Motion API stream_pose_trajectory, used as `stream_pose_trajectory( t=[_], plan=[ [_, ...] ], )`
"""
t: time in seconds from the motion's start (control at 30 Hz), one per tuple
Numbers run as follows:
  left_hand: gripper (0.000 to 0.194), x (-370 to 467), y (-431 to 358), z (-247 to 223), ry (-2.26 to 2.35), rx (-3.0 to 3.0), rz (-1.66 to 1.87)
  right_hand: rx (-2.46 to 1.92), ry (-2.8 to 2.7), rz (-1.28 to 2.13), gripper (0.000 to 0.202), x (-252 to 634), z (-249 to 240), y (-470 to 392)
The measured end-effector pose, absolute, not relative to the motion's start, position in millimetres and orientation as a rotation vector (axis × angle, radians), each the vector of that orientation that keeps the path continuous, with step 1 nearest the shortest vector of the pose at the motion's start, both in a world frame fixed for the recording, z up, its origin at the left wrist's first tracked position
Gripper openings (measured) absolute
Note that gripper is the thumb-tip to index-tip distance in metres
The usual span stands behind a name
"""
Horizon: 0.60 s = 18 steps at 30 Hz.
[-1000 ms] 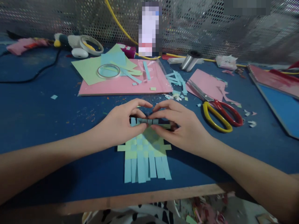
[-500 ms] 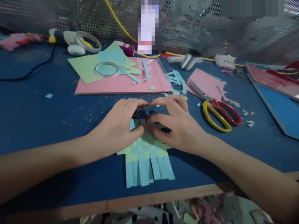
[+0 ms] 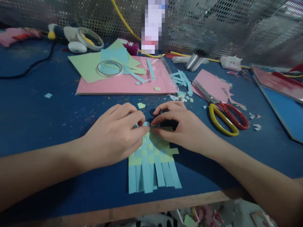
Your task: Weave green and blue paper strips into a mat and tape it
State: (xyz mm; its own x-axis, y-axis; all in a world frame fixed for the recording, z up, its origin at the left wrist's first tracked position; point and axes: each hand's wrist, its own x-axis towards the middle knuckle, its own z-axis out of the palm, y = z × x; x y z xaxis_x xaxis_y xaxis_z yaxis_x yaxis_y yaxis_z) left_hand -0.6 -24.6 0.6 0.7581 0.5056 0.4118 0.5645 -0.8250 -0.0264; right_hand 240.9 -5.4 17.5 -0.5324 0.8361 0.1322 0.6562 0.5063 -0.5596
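A mat woven from light blue and yellow-green paper strips lies on the blue tabletop in front of me, loose blue ends fanned toward the near edge. My left hand covers its upper left part, fingers curled and thumb pressed to the index finger at the far edge. From the other side, my right hand pinches the far edge between thumb and index finger, its other fingers bent above. Both sets of fingertips nearly meet there. One green strip end juts out at the right side. The hands hide the mat's upper corners.
Scissors with yellow and red handles lie on the right beside pink paper. Behind the hands are a pink paper pack, a tape ring and blue strips. A metallic spool stands farther back. Paper scraps dot the table.
My left fingers have curled in and come down to the mat's far edge. My right thumb and index finger have closed together there. A green scrap beyond the hands is now uncovered.
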Motion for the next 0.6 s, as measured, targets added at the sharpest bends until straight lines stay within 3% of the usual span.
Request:
stream_pose_trajectory(
  t=[0.27, 0.6],
  plan=[
    [0.028, 1.2, -23.4, 0.9, -0.838, -2.871, -0.618, -1.191, -2.356, 0.572, 0.005, 241.2, 14.4, -7.2],
    [0.027, 1.0, -23.6, 0.6, -0.836, -2.891, -0.671, -0.82, -2.526, 0.148, 0.017, 249.3, 10.5, -3.3]
  ],
)
